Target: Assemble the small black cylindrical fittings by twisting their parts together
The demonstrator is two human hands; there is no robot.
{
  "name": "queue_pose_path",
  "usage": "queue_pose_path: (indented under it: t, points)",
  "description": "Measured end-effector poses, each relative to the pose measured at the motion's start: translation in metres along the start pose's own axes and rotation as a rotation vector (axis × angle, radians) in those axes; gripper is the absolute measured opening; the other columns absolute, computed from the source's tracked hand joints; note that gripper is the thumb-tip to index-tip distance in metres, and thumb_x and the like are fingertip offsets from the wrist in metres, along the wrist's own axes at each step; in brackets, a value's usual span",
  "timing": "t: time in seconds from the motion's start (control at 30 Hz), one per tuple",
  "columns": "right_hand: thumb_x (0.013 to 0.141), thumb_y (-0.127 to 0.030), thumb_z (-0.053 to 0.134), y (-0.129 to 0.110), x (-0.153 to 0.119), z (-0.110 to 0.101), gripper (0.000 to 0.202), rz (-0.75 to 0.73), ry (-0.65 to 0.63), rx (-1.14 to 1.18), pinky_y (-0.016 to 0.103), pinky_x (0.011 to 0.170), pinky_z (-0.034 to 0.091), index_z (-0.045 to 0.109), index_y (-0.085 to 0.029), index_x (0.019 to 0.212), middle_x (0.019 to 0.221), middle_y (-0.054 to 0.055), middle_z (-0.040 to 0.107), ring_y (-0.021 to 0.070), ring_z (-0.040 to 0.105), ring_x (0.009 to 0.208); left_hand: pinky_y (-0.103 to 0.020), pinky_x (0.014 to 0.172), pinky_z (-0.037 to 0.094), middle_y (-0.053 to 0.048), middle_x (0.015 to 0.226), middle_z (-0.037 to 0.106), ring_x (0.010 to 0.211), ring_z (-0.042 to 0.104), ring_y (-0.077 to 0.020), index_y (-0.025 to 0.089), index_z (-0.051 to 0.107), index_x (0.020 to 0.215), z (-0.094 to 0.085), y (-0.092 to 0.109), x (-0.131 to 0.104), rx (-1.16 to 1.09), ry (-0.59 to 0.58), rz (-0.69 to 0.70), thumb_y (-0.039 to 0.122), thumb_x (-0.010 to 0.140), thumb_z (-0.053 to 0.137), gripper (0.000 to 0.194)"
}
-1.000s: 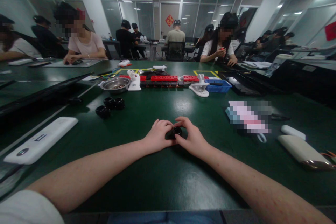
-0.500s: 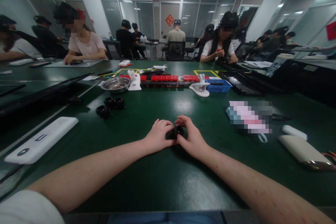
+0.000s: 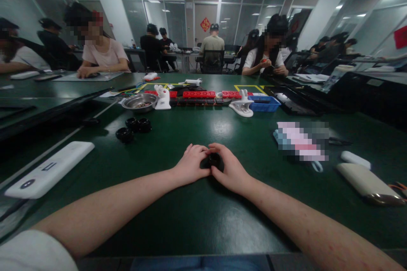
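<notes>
A glossy black round part [image 3: 215, 159] with a hollow-looking top rests on the green table, between my two hands. My left hand [image 3: 191, 164] is curled round its left side, with the thumb low in front and the fingers behind. From the right, my right hand [image 3: 234, 170] wraps it, thumb at the near side and fingertips meeting the left fingers at the far side. The hands partly hide the part, so its exact kind is unclear. Three similar black round parts, one of them the nearest [image 3: 124, 134], stand grouped ahead to the left.
Farther ahead stand a metal bowl [image 3: 140, 102] with small pieces, white clamp-like stands [image 3: 242, 106], red strips [image 3: 199, 94] and a blue basket [image 3: 265, 105]. A white power bank [image 3: 51, 169] lies left; a beige device [image 3: 365, 182] lies right. Co-workers sit across the table.
My right hand's raised fingers have come down and in round the black part, shifting slightly left to meet my left fingers. My left hand has stayed nearly still.
</notes>
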State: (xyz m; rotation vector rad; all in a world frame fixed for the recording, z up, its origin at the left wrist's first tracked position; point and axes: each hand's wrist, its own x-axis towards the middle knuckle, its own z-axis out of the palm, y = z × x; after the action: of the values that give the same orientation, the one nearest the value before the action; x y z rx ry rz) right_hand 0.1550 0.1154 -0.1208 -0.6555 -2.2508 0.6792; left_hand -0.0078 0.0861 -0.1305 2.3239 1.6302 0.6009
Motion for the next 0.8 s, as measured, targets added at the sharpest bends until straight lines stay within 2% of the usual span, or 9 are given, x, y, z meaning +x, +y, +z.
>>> queue_pose_path:
  t: [0.1, 0.23, 0.33, 0.47, 0.57, 0.7, 0.8]
  points:
    - [0.064, -0.01, 0.057, -0.0002, -0.0006, -0.001, 0.055, 0.003, 0.047, -0.038, 0.041, 0.091, 0.038, 0.037, -0.018, 0.115, 0.11, 0.01, 0.049, 0.0227, 0.047, 0.103, -0.052, 0.1, 0.021, -0.006, 0.107, 0.053, 0.106, 0.044, -0.0242, 0.019, 0.056, 0.096, -0.001, 0.001, 0.0002, 0.004, -0.005, 0.001, 0.032, 0.068, 0.062, 0.032]
    - [0.065, -0.024, 0.064, 0.002, 0.001, -0.0003, 0.049, 0.144, 0.145, -0.063, 0.041, 0.08, 0.044, 0.041, -0.017, 0.108, 0.094, 0.008, 0.052, 0.0234, 0.052, 0.089, -0.052, 0.098, 0.023, -0.005, 0.104, 0.054, 0.104, 0.046, -0.0235, 0.02, 0.057, 0.092, -0.0026, 0.0023, 0.0003, -0.01, 0.008, 0.0, 0.041, 0.069, 0.061, 0.032]
    - [0.068, -0.018, 0.059, 0.001, 0.001, -0.0011, 0.046, 0.155, 0.086, 0.002, 0.039, 0.079, 0.045, 0.039, -0.019, 0.109, 0.088, 0.005, 0.055, 0.0208, 0.054, 0.085, -0.052, 0.098, 0.023, -0.005, 0.105, 0.053, 0.103, 0.046, -0.0237, 0.02, 0.056, 0.094, -0.0023, 0.002, 0.0002, -0.014, 0.011, -0.004, 0.042, 0.068, 0.062, 0.034]
    - [0.064, -0.005, 0.047, -0.0016, -0.001, -0.0035, 0.058, 0.049, -0.011, 0.054, 0.039, 0.091, 0.038, 0.032, -0.019, 0.118, 0.106, 0.008, 0.054, 0.0201, 0.051, 0.101, -0.053, 0.099, 0.022, -0.006, 0.107, 0.053, 0.105, 0.045, -0.0246, 0.019, 0.055, 0.097, -0.0017, 0.0016, 0.0, 0.0, -0.005, -0.004, 0.04, 0.069, 0.061, 0.036]
    - [0.066, -0.011, 0.052, -0.0004, -0.001, -0.0028, 0.059, 0.062, 0.03, -0.007, 0.043, 0.092, 0.036, 0.032, -0.019, 0.121, 0.114, 0.01, 0.049, 0.0234, 0.047, 0.106, -0.053, 0.099, 0.021, -0.006, 0.107, 0.053, 0.105, 0.045, -0.0248, 0.019, 0.056, 0.095, -0.0024, 0.0022, -0.0001, -0.001, -0.01, 0.0, 0.04, 0.069, 0.061, 0.034]
    - [0.066, -0.025, 0.063, 0.0018, 0.0011, -0.0005, 0.055, 0.163, 0.087, -0.057, 0.041, 0.082, 0.043, 0.038, -0.018, 0.115, 0.097, 0.008, 0.053, 0.0235, 0.052, 0.092, -0.052, 0.098, 0.022, -0.005, 0.105, 0.053, 0.104, 0.045, -0.0242, 0.02, 0.057, 0.093, -0.0038, 0.0035, -0.0002, -0.013, -0.011, 0.0, 0.039, 0.069, 0.062, 0.031]
    - [0.068, -0.017, 0.057, 0.0013, 0.0012, -0.0013, 0.05, 0.152, 0.038, -0.003, 0.038, 0.082, 0.043, 0.037, -0.019, 0.113, 0.091, 0.005, 0.055, 0.0204, 0.054, 0.088, -0.053, 0.099, 0.022, -0.005, 0.106, 0.053, 0.104, 0.045, -0.0241, 0.02, 0.056, 0.095, -0.0044, 0.0037, -0.0001, -0.022, -0.01, -0.005, 0.038, 0.069, 0.061, 0.033]
